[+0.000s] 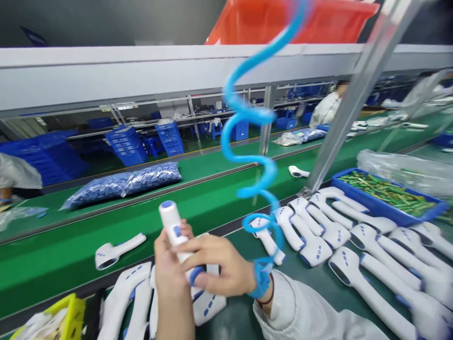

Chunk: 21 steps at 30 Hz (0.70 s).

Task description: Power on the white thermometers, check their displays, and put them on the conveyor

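A white handheld thermometer (171, 218) with blue end and blue button is held up in front of me, tilted. My left hand (169, 257) is wrapped round it from the left. My right hand (221, 264) grips its lower part, fingers laid across the body and thumb near a round blue part. A blue anti-static wrist strap (262, 278) with a coiled cord (244, 156) is on my right wrist. Behind and below my hands lie more white thermometers (122, 297), partly hidden by my arms.
Many thermometers (316, 248) lie in rows on the right of the bench, beside a blue tray (389, 219) of green batteries. A yellow bin (76, 311) stands at lower left. One thermometer (106, 255) rests on the green conveyor (212, 198). A metal post (357, 94) rises at right.
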### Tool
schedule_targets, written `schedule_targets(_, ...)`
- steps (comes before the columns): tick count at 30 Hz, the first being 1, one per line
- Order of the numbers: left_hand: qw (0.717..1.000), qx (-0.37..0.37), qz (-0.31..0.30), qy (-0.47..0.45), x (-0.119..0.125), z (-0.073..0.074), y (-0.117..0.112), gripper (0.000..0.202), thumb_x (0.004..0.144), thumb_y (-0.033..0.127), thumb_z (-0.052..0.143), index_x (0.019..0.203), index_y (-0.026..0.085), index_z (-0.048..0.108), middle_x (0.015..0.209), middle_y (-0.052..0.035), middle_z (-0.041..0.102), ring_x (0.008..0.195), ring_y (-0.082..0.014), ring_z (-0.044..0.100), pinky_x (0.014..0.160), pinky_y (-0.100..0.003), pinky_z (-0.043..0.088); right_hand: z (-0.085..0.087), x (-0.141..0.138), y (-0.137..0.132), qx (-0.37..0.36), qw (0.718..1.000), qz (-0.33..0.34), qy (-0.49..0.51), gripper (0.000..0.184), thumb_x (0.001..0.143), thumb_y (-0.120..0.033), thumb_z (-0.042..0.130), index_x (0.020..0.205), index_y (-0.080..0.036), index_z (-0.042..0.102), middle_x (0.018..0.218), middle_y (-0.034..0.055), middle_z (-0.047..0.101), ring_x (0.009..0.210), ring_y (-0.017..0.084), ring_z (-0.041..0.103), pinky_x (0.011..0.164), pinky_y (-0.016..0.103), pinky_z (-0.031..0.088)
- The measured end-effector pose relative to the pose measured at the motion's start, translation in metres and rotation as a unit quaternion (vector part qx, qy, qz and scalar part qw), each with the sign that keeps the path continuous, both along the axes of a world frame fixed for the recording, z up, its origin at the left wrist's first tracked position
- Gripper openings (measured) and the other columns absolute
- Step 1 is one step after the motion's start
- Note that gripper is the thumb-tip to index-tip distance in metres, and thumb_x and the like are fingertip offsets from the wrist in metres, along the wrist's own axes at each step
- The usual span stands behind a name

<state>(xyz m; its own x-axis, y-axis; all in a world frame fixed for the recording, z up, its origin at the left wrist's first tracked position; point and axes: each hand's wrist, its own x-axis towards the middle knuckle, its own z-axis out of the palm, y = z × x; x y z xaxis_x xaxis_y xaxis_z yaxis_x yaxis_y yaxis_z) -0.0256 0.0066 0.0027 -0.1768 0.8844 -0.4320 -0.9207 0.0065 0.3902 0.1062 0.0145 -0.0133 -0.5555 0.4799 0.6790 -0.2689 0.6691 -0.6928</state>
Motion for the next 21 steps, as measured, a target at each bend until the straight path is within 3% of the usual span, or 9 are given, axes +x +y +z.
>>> schedule_targets(2,0.997,-0.019,-0.008,-0.077,-0.008,0.001,-0.001,0.02,0.084,0.022,0.038,0.095,0.012,0.051,0.063,0.0007,0.056,0.049,-0.0061,0.057,0.052,-0.012,0.05,-0.003,-0.007,-0.001,-0.027,0.999,0.036,0.0,0.027,0.089,-0.044,0.058,0.104,-0.024,0.069,0.119,0.0078,0.07,0.111,0.022,0.065,0.099,0.037,0.046)
schedule_targets(5,0.996,-0.037,0.015,-0.074,-0.013,0.003,-0.004,0.019,0.077,0.022,0.043,0.093,0.015,0.051,0.062,0.0018,0.056,0.046,-0.0077,0.056,0.05,-0.016,0.053,-0.008,-0.013,-0.001,-0.054,0.997,0.044,0.02,0.03,0.088,-0.053,0.058,0.091,-0.025,0.067,0.109,0.0045,0.074,0.102,0.019,0.069,0.093,0.032,0.05)
schedule_targets(10,0.993,-0.082,-0.016,-0.086,-0.014,-0.001,-0.002,0.022,0.074,0.017,0.039,0.091,0.015,0.052,0.061,0.0016,0.056,0.047,-0.0063,0.057,0.05,-0.01,0.051,-0.012,-0.013,-0.011,0.047,0.996,-0.067,0.029,0.027,0.095,-0.047,0.048,0.093,-0.024,0.063,0.113,0.0085,0.073,0.119,0.02,0.062,0.104,0.033,0.042)
schedule_targets(12,0.996,-0.083,0.007,-0.029,-0.016,-0.006,-0.001,0.02,0.075,0.021,0.037,0.087,0.016,0.053,0.06,0.0022,0.054,0.045,-0.0062,0.054,0.047,-0.011,0.05,-0.015,-0.017,-0.017,0.044,0.993,-0.082,0.066,0.029,0.096,-0.048,0.044,0.097,-0.025,0.061,0.118,0.0103,0.071,0.127,0.021,0.056,0.111,0.037,0.037)
schedule_targets(14,0.995,-0.051,0.055,0.064,-0.019,-0.012,-0.003,0.017,0.077,0.029,0.039,0.083,0.021,0.053,0.061,0.0028,0.055,0.046,-0.0088,0.052,0.045,-0.016,0.051,-0.021,-0.028,-0.023,-0.048,0.99,-0.049,0.126,0.032,0.096,-0.051,0.043,0.105,-0.025,0.058,0.12,0.0124,0.069,0.129,0.022,0.054,0.112,0.041,0.035)
schedule_targets(16,0.987,-0.015,0.092,0.133,-0.02,-0.016,-0.006,0.016,0.077,0.038,0.046,0.082,0.025,0.054,0.064,0.0033,0.057,0.05,-0.0119,0.051,0.042,-0.02,0.048,-0.028,-0.042,-0.028,-0.194,0.96,0.002,0.2,0.036,0.093,-0.054,0.05,0.111,-0.023,0.055,0.119,0.0141,0.067,0.125,0.024,0.056,0.11,0.044,0.037)
schedule_targets(18,0.983,0.002,0.106,0.153,-0.02,-0.017,-0.011,0.018,0.076,0.042,0.049,0.083,0.027,0.055,0.067,0.0036,0.057,0.054,-0.0133,0.051,0.041,-0.022,0.045,-0.034,-0.056,-0.032,-0.328,0.901,0.053,0.279,0.04,0.086,-0.056,0.061,0.108,-0.023,0.052,0.112,0.0126,0.068,0.118,0.024,0.06,0.108,0.046,0.038)
schedule_targets(21,0.971,0.033,0.128,0.197,-0.016,-0.016,-0.018,0.021,0.075,0.044,0.049,0.086,0.026,0.054,0.069,0.0039,0.055,0.058,-0.0136,0.051,0.047,-0.023,0.045,-0.035,-0.067,-0.032,-0.435,0.815,0.112,0.366,0.045,0.072,-0.051,0.077,0.099,-0.025,0.051,0.095,0.0053,0.07,0.115,0.025,0.061,0.109,0.049,0.037)
